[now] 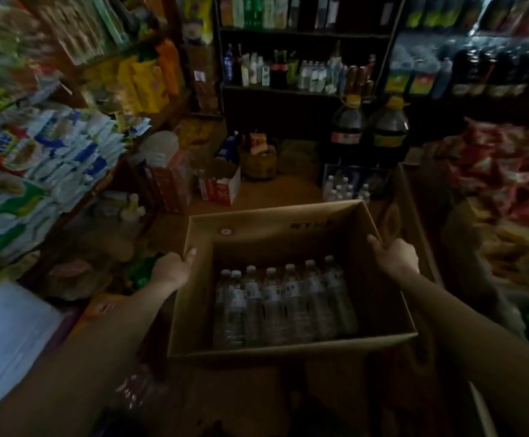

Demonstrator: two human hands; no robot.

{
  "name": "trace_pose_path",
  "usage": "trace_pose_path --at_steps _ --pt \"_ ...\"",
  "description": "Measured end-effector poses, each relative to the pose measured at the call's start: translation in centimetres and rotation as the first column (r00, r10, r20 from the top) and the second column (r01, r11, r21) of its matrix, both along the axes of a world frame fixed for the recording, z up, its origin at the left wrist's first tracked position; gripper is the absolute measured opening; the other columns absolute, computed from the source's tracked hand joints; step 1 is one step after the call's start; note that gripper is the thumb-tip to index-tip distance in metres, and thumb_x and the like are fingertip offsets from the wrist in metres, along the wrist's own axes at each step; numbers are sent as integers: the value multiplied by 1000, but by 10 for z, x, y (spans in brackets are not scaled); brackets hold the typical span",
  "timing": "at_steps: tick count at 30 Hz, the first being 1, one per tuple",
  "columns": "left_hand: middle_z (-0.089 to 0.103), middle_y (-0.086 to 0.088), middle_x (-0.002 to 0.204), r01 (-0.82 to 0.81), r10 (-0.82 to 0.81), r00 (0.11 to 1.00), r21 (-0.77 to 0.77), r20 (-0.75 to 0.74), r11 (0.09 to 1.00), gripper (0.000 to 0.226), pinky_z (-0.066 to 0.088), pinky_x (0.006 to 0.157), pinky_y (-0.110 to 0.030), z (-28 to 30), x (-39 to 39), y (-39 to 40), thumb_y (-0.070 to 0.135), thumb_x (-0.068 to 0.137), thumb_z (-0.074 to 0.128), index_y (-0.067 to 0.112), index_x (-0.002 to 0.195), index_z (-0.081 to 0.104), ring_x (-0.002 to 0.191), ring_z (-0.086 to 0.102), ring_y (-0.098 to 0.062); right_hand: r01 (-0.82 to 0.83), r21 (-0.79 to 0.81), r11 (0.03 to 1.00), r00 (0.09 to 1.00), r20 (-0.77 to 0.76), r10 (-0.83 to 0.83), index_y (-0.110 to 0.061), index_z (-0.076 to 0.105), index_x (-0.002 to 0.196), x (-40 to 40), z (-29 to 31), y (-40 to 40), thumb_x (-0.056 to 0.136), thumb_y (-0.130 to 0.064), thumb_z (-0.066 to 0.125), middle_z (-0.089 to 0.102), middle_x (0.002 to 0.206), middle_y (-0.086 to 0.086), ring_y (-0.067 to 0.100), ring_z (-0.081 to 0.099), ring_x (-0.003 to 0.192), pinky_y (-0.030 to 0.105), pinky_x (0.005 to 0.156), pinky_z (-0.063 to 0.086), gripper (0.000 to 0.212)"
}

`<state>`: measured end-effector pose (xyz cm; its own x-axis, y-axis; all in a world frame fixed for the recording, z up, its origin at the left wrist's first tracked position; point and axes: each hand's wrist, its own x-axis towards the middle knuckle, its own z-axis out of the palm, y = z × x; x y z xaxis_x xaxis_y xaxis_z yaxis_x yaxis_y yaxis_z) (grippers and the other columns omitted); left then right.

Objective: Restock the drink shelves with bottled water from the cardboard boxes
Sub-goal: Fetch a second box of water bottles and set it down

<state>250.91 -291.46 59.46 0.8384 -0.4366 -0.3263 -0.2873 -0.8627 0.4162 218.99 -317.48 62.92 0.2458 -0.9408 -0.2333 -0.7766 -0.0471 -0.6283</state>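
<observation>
An open cardboard box (291,346) sits low in front of me with several clear water bottles (283,302) with white caps standing along its near side. My left hand (175,268) grips the box's left rim, thumb over the edge. My right hand (394,255) grips the right rim the same way. Straight ahead stands the dark drink shelf (304,89), its upper levels holding bottles, its lowest level dark.
Two big dark jugs with yellow caps (369,124) stand on a crate of small bottles (350,187) ahead right. A small red and white carton (220,187) lies on the brown floor. Snack packets crowd the left rack (45,159) and the right side (503,190).
</observation>
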Motion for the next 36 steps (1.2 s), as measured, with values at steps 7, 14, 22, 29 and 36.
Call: trace_pose_path --at_steps 7,14,22,29,36 --pt "52 -14 72 -74 74 997 84 6 994 60 39 64 -35 -9 115 -127 49 99 32 2 69 55 75 55 -33 -183 -34 983 983 -42 181 -4 60 84 158 -13 -179 96 -48 45 63 80 14 28 61 69 37 60 51 48" --pt "63 -26 80 -179 182 982 62 -51 982 60 50 71 -40 -34 241 -222 46 100 33 4 63 53 89 62 -43 -330 -27 944 938 -124 324 -5 56 68 329 -35 -314 98 -48 43 56 70 12 29 58 75 31 63 40 53" --pt "51 -14 63 -413 422 888 86 -185 907 55 51 75 -44 -63 369 -298 45 99 38 4 63 49 74 60 -38 -452 74 889 868 -195 457 -5 51 65 529 -75 -425 97 -48 45 58 82 17 37 62 91 31 66 39 54" --pt "65 -25 89 -639 653 723 140 -227 756 56 52 75 -42 -89 441 -343 43 99 37 -7 90 61 86 65 -39 -638 162 753 710 -255 657 1 61 84 701 -116 -493 98 -47 44 62 91 21 39 60 102 35 73 40 53" --pt "66 -29 98 -841 848 488 151 -205 520 53 53 78 -42 -116 478 -382 39 99 42 -10 101 61 90 64 -42 -776 268 571 501 -290 816 3 61 110 847 -152 -529 98 -51 39 61 116 24 38 57 109 36 82 42 60"
